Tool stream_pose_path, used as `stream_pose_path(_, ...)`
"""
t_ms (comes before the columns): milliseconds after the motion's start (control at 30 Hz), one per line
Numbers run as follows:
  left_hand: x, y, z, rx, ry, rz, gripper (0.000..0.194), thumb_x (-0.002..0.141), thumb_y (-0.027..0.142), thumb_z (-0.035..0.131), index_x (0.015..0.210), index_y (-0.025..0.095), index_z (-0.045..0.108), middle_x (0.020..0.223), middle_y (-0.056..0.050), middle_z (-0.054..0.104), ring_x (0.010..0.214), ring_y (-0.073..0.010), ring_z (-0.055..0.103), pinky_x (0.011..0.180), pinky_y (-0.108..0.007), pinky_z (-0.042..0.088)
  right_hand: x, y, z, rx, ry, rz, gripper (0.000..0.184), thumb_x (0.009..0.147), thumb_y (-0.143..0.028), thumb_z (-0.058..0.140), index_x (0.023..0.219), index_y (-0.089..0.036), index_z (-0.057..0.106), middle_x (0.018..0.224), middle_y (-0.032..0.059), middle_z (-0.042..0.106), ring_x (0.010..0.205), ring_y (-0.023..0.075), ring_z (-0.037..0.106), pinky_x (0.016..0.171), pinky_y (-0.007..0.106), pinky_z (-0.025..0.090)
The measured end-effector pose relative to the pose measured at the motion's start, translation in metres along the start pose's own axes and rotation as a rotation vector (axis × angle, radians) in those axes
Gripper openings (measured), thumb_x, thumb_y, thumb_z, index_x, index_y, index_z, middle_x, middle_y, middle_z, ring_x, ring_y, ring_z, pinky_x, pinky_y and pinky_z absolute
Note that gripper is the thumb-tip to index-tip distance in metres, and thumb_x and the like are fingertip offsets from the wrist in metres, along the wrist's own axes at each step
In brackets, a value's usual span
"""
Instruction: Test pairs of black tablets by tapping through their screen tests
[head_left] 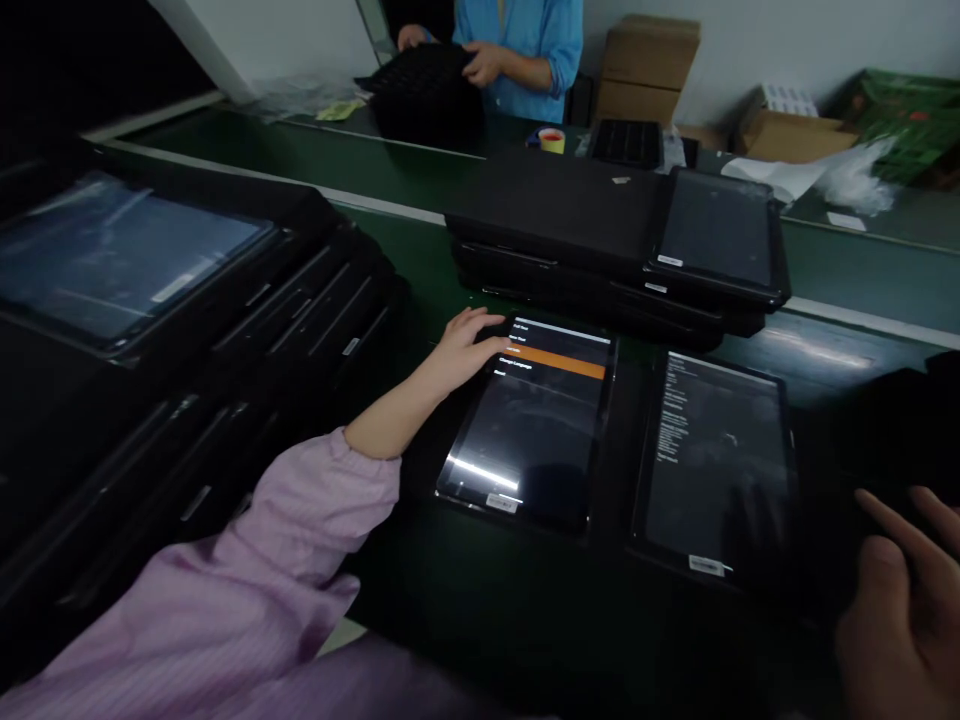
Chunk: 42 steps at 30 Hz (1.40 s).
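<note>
My left hand [465, 350] reaches over the upper left of a black tablet [540, 440], a finger on its screen at an orange highlighted line of a text menu. Its fingers are stretched out and hold nothing. A second tablet [716, 470] lies to the right, its dark screen showing a list of small text. Each tablet has a small barcode label on its near end. At the lower right edge, my right hand [900, 600] hovers beside the second tablet with its fingers apart and nothing visible in them; part of it is out of frame.
Black trays [315, 290] are stacked at the left, a film-covered tablet [127, 260] on top. Behind my tablets stands another tray stack [555, 210] bearing a tablet [716, 235]. Across the bench, a person in blue [525, 60] holds a black tray [427, 90]. Cardboard boxes [645, 65] stand beyond.
</note>
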<state>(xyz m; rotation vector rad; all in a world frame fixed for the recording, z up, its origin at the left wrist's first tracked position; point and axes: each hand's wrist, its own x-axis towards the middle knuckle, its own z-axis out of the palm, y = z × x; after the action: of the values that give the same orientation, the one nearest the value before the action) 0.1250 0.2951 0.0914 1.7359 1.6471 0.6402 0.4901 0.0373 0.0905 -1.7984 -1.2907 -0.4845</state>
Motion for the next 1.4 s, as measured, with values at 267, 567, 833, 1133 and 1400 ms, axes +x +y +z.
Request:
stream_pose_path(267,-0.004,-0.009,0.0,-0.054,0.043,0.045,0.046,0.094,0.041,0.063,0.137,0.031,0.077,0.167,-0.008,0.06,0.17,-0.0364,0.03,0.139,-0.063,0.018,-0.008,-0.035,-0.001,0.074,-0.323,-0.193,0.026,0.11,-0.032,0.059,0.122,-0.025,0.081,0.156,0.0143,0.064,0.158,0.0444,0.046,0.121,0.073,0.046)
stream_pose_path(567,-0.004,-0.017,0.003,-0.043,0.065,0.101,0.046,0.091,0.041,0.064,0.134,0.032,0.077,0.164,-0.006,0.063,0.168,-0.0369,0.033,0.139,-0.065,0.019,-0.011,-0.065,0.019,0.12,-0.54,-0.352,0.03,0.111,-0.034,0.057,0.132,-0.03,0.078,0.176,0.0049,0.043,0.172,0.0462,0.009,0.128,0.082,0.032)
stream_pose_path(833,-0.004,-0.02,0.002,-0.075,0.055,0.082,0.05,0.089,0.038,0.06,0.136,0.034,0.077,0.166,-0.003,0.061,0.169,-0.0359,0.032,0.14,-0.062,0.016,0.001,-0.028,-0.002,0.002,-0.308,-0.152,0.028,0.11,-0.038,0.058,0.108,-0.028,0.084,0.144,0.0102,0.073,0.158,0.0451,0.047,0.12,0.074,0.049)
stream_pose_path(1133,-0.007,-0.013,0.0,0.057,-0.022,0.117,0.066,0.086,0.048,0.076,0.148,0.029,0.066,0.174,-0.011,0.05,0.171,-0.0421,0.023,0.138,-0.069,0.017,0.034,-0.002,0.005,-0.036,-0.3,-0.254,0.034,0.11,-0.049,0.057,0.116,-0.029,0.083,0.15,0.014,0.069,0.158,0.0454,0.047,0.119,0.073,0.048)
stream_pose_path(1400,0.004,-0.002,0.005,-0.15,0.081,0.092,0.05,0.087,0.038,0.063,0.133,0.029,0.08,0.161,-0.006,0.064,0.163,-0.0347,0.042,0.14,-0.054,0.025,0.069,0.021,0.064,-0.003,-0.462,-0.308,0.057,0.111,-0.064,0.046,0.126,-0.023,0.083,0.158,0.021,0.06,0.161,0.0486,0.039,0.126,0.073,0.036)
